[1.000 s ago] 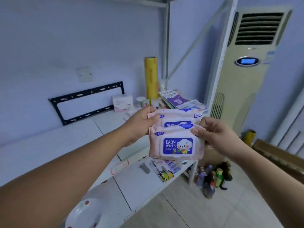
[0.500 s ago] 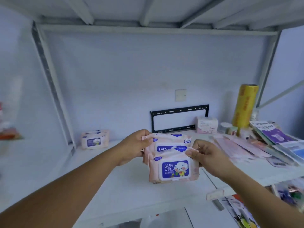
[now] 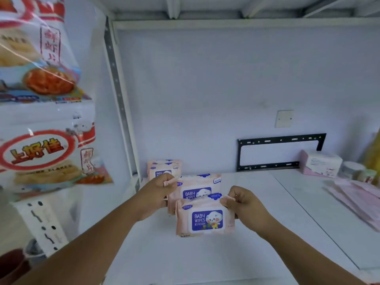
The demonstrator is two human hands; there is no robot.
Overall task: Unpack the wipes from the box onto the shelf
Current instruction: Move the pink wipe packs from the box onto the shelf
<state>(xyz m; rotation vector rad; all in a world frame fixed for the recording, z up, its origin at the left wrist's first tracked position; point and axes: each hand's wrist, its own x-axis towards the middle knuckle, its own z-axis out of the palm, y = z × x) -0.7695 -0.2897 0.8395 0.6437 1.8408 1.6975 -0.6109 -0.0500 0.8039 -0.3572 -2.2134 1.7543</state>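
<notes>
Fingers [image 3: 169, 181] of the left hand [image 3: 156, 195] were curled, thumb and forefinger pinching the upper left corner of the rear wipes pack [image 3: 196, 187]. Fingers [image 3: 228, 200] of the right hand [image 3: 245, 208] were likewise curled, pinching the upper right corner of the front wipes pack [image 3: 205, 221]. Both packs: pink wrapper, blue "BABY WIPES" label with a white cartoon animal, held upright with labels toward the camera. The front pack overlapped the lower right part of the rear one, and both hung over the white shelf [image 3: 205, 262]; whether either touched the board could not be told. Shelved wipes packs [image 3: 163, 168]: same pink type, more than one, exact number unclear, standing at the back left corner against the wall, just behind the left hand. Perforated upright post [image 3: 117, 95]: at the shelf's left end, beside those packs. Snack bags [image 3: 41, 140]: two, red and white with printed characters, close to the camera at far left, blurred. Black metal bracket [image 3: 279, 153]: leaning on the rear wall, right of centre. Blank wall plate [image 3: 284, 118]: above the bracket. Pink-and-white box [image 3: 320, 163]: at the back right of the shelf. Small round tubs [image 3: 353, 170]: just right of that box. Flat pink packets [image 3: 357, 200]: spread along the right edge, well apart from the hands.
</notes>
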